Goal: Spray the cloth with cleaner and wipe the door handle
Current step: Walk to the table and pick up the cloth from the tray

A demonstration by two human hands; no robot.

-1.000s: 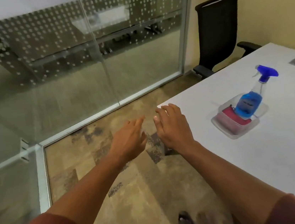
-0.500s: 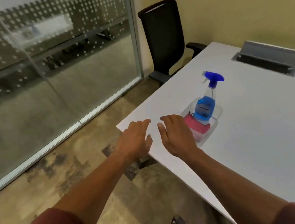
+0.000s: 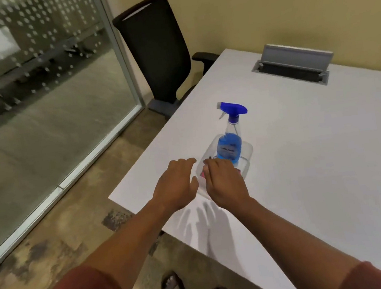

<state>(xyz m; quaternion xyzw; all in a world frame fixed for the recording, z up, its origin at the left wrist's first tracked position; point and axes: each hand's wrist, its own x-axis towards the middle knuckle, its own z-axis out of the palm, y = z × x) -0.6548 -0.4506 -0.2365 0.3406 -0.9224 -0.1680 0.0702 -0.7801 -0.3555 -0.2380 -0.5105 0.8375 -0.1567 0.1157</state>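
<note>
Cloth and spray bottle in a clear tray, both hands above the table

Cloth (image 3: 202, 173), pink, shows only as a sliver at the near left of the clear plastic tray (image 3: 249, 158); my right hand hides the rest of it. The spray bottle (image 3: 230, 148) stands upright in the far part of the same tray, its blue liquid filling the lower body and its blue trigger head pointing left. The tray rests on the white table (image 3: 319, 164), near the table's left edge.

My right hand (image 3: 225, 183) is held palm down over the near end of the tray, fingers loosely spread and gripping nothing; I cannot tell whether the fingertips touch the cloth. My left hand (image 3: 175, 185) hovers palm down just beside it, to the left of the tray, fingers likewise spread and empty. Both hands cast soft shadows on the tabletop below the wrists.

A black office chair (image 3: 156, 50) stands at the table's far left corner, beside the glass partition (image 3: 42, 95). A grey cable hatch (image 3: 292, 67) is set into the far end of the table.
</note>
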